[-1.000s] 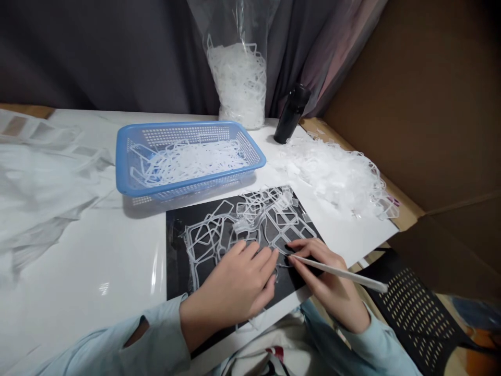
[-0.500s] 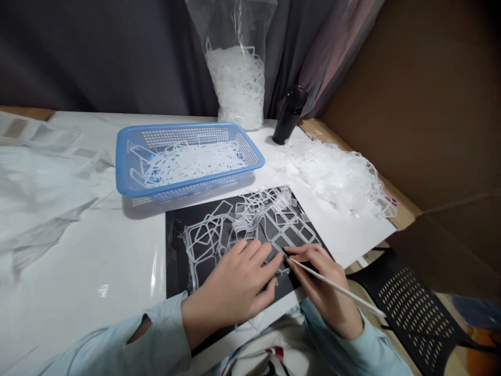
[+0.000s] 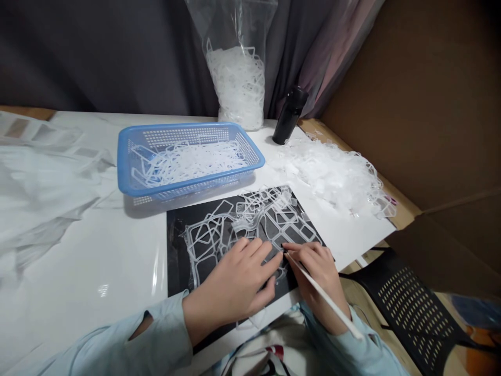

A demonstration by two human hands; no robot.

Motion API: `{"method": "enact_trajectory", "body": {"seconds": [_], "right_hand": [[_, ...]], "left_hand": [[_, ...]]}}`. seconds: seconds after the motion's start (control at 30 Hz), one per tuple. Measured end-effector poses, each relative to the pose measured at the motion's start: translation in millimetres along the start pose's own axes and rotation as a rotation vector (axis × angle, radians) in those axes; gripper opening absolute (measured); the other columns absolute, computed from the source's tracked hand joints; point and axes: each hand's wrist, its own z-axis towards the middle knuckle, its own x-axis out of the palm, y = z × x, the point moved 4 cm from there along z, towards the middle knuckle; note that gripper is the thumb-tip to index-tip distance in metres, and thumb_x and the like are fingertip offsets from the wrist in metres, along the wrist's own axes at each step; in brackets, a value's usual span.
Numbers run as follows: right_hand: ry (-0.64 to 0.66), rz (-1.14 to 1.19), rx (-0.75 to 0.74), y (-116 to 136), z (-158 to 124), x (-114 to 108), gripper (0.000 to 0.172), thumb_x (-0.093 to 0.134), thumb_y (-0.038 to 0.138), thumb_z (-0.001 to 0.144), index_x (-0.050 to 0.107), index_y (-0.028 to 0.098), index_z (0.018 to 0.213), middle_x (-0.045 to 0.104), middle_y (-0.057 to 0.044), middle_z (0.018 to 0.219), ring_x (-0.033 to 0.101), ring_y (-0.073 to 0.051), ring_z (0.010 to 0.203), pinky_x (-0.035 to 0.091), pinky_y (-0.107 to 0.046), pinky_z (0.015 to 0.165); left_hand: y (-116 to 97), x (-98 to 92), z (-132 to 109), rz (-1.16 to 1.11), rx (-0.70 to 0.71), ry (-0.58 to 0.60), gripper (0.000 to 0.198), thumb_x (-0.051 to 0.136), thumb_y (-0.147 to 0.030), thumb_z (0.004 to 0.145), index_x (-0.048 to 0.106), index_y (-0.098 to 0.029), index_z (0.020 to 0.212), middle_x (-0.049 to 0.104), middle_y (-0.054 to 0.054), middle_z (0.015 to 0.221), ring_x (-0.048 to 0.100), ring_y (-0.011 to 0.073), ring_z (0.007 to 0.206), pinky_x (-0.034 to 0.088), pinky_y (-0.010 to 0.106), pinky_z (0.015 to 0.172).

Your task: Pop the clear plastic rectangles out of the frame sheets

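My left hand (image 3: 238, 282) lies with its fingers spread over translucent plastic frames (image 3: 207, 237) on a black mat (image 3: 178, 261). The index fingertip rests close to the tip of a thin white stick (image 3: 329, 299). My right hand (image 3: 317, 277) is closed round that stick near its dark tip, and the stick slants back over the wrist. The fingertips of both hands nearly meet at the frames near the mat's right side. Some of the frames are hidden under my left hand.
Beyond the mat stands a blue basket (image 3: 191, 184) holding white loops. A clear bag (image 3: 240, 83) of similar pieces, a black bottle (image 3: 289, 116) and a pile of translucent pieces (image 3: 332, 175) are behind and right. Plastic sheeting (image 3: 43, 193) lies left; a black chair (image 3: 415, 308) stands right.
My right hand has shifted slightly left and turned, so the stick's rear end swings down and left. My left hand stays almost in place.
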Motion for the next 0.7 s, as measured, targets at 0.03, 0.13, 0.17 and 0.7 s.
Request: {"method": "enact_trajectory", "body": {"seconds": [0.03,0.13,0.17,0.7], "right_hand": [[0.003,0.015,0.011,-0.4,0.7,-0.4,0.016,0.049,0.013,0.098,0.054,0.022,0.086,0.073,-0.005,0.107,0.059,-0.021,0.09,0.04,-0.038,0.077],[0.015,0.137,0.098,-4.9,2.9,-2.4,0.017,0.05,0.019,0.099,0.055,0.023,0.083,0.072,-0.007,0.102,0.062,-0.022,0.09,0.044,-0.038,0.078],[0.02,0.203,0.141,-7.2,3.8,-3.4,0.018,0.051,0.022,0.099,0.056,0.023,0.082,0.072,-0.007,0.1,0.063,-0.022,0.091,0.046,-0.037,0.078],[-0.014,0.431,0.27,-11.3,15.7,-2.8,0.016,0.061,0.027,0.094,0.063,0.021,0.079,0.068,-0.006,0.089,0.065,-0.021,0.089,0.051,-0.032,0.08]], "left_hand": [[-0.1,0.2,-0.2,0.0,-0.002,0.001,0.033,0.045,-0.026,0.095,0.057,-0.016,0.124,0.056,0.006,0.098,0.049,0.0236,0.091,0.034,0.037,0.078],[-0.1,-0.3,-1.2,-0.001,-0.006,-0.007,0.034,0.045,-0.026,0.095,0.058,-0.016,0.124,0.056,0.006,0.097,0.05,0.0239,0.092,0.035,0.038,0.08],[-0.1,-0.7,-1.5,-0.003,-0.005,-0.011,0.034,0.045,-0.026,0.095,0.057,-0.016,0.125,0.057,0.006,0.097,0.051,0.0239,0.092,0.035,0.038,0.08],[-2.5,-2.2,-4.6,0.007,0.006,-0.092,0.041,0.052,-0.035,0.093,0.057,-0.015,0.129,0.061,0.007,0.135,0.053,0.0232,0.114,0.029,0.04,0.098]]}}
